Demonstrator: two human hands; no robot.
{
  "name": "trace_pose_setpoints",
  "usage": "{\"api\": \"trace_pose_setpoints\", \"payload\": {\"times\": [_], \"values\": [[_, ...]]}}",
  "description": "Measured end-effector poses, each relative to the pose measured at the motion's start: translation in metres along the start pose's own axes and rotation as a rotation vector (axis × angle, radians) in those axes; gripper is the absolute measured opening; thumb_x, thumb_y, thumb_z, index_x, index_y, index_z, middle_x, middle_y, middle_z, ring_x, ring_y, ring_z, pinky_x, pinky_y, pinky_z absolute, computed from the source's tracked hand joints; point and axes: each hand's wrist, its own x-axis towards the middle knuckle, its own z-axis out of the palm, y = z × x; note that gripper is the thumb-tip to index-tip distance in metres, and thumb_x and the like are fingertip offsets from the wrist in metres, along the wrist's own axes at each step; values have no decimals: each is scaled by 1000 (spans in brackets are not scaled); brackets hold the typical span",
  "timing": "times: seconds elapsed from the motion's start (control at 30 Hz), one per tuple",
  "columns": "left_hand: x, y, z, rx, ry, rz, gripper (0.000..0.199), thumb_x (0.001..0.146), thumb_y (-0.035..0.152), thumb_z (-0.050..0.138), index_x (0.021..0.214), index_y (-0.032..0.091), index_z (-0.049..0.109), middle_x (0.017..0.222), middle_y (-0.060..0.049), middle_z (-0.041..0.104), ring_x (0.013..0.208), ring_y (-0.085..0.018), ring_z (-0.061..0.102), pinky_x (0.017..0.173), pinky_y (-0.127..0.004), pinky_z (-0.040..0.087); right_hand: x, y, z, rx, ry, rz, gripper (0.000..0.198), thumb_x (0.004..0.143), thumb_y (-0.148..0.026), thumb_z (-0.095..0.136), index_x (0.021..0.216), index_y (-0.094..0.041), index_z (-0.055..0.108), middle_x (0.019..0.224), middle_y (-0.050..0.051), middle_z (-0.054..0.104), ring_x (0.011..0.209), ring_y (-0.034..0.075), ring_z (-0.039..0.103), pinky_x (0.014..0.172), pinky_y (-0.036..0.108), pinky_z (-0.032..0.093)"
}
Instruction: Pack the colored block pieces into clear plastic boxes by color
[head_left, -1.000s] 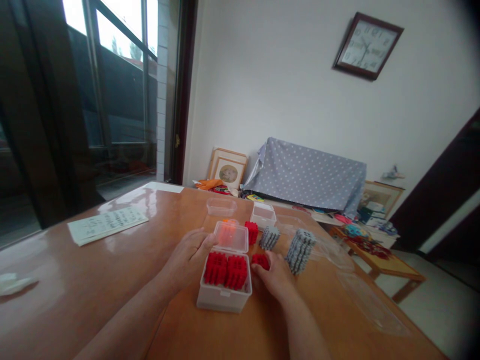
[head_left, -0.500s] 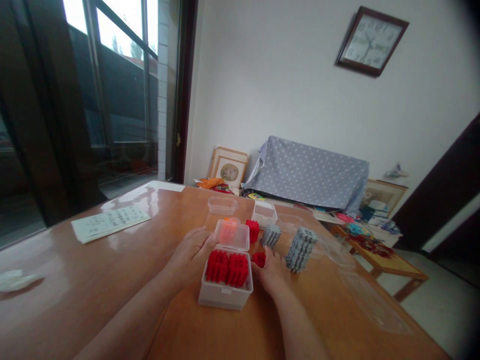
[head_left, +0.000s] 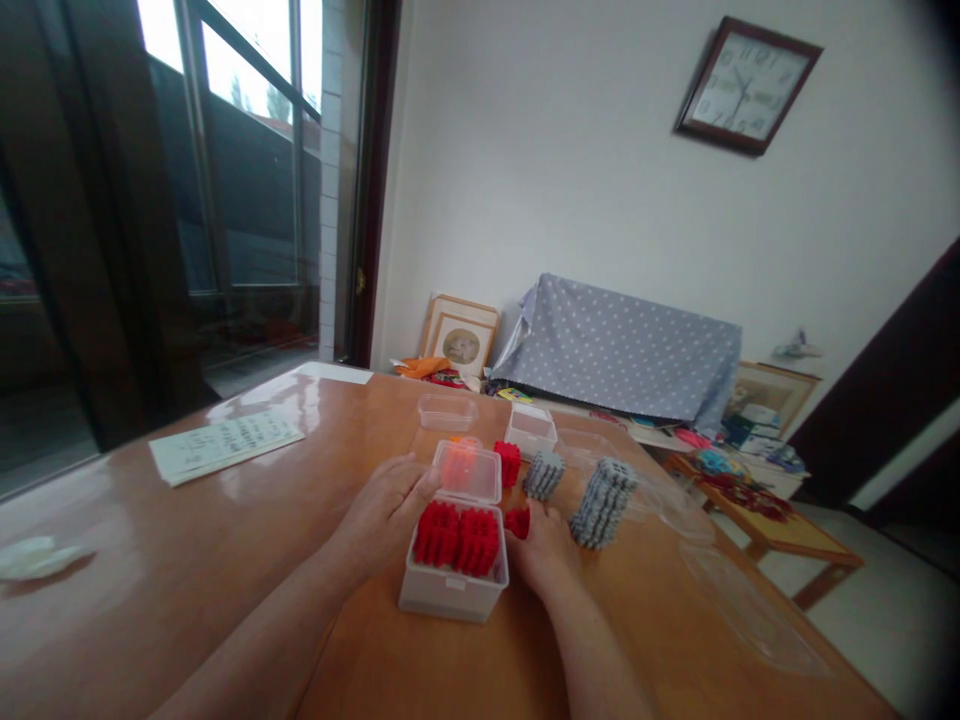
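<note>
Red blocks (head_left: 517, 523), a small cluster, sit in the curve of the right hand (head_left: 551, 558), with the thumb on the near side and the fingers bent round the far side. That grip is narrow and low, near the tabletop; whether the cluster rests on the wood cannot be told. It is just beside the right wall of a translucent box (head_left: 452, 598).

On the other side, the left hand (head_left: 384, 508) lies with its fingers together and its thumb by the raised lid (head_left: 480, 484), at the box's far left corner. It probably steadies box or lid, though I cannot tell whether the fingertips grip anything. The lid leans back, leaving the mouth uncovered, and red rows (head_left: 456, 540) stand packed inside, side by side, presumably to use the space well.

Something orange (head_left: 457, 460) shows through the lid. Past the right hand come a red stack (head_left: 508, 464), a short grey stack (head_left: 544, 475) and a taller, leaning grey stack (head_left: 604, 502), apparently grouped by colour within reach. Farther out are a white box (head_left: 531, 430) and a clear tray (head_left: 448, 412). Written sheets (head_left: 227, 446) lie well to the left on the table (head_left: 405, 672), out of the hands' way.
</note>
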Motion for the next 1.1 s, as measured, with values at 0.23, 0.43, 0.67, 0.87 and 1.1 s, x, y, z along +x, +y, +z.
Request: {"api": "trace_pose_setpoints", "payload": {"times": [0.23, 0.43, 0.67, 0.87, 1.1], "values": [[0, 0, -2, 2, -4, 2, 43, 105, 42, 37, 84, 22, 68, 89, -3, 74, 93, -21, 68, 114, -41, 40, 7, 10, 2, 96, 8, -16, 54, 86, -62, 58, 116, -19, 69, 113, 19, 69, 110, 34, 67, 93, 41, 49], [1, -2, -1, 8, 12, -4, 45, 106, 43, 36, 79, 22, 66, 87, -3, 73, 95, -22, 68, 114, -42, 38, 16, 39, 0, 198, 35, -37, 51, 96, -42, 39, 125, -11, 67, 124, 21, 68, 121, 32, 63, 104, 42, 45], [1, -1, -2, 25, -10, -18, 46, 106, 44, 36, 82, 22, 69, 93, -3, 74, 96, -23, 67, 107, -41, 43, 14, 49, -6, 319, 0, -227, 62, 80, -27, 60, 141, -17, 58, 144, 12, 59, 133, 26, 54, 114, 37, 38], [1, -1, -3, 35, 2, -17, 46, 106, 44, 37, 85, 23, 72, 95, -3, 75, 98, -23, 68, 106, -39, 44, 12, 45, -2, 337, -53, -293, 62, 78, -29, 68, 137, -16, 60, 140, 14, 61, 129, 29, 56, 113, 41, 39], [0, -5, -1, 45, 9, -29, 47, 106, 45, 37, 86, 22, 72, 102, -5, 75, 103, -23, 66, 103, -38, 46, 17, 46, -1, 328, -56, -298, 59, 82, -33, 66, 138, -16, 58, 137, 14, 61, 126, 28, 58, 111, 41, 42]]}}
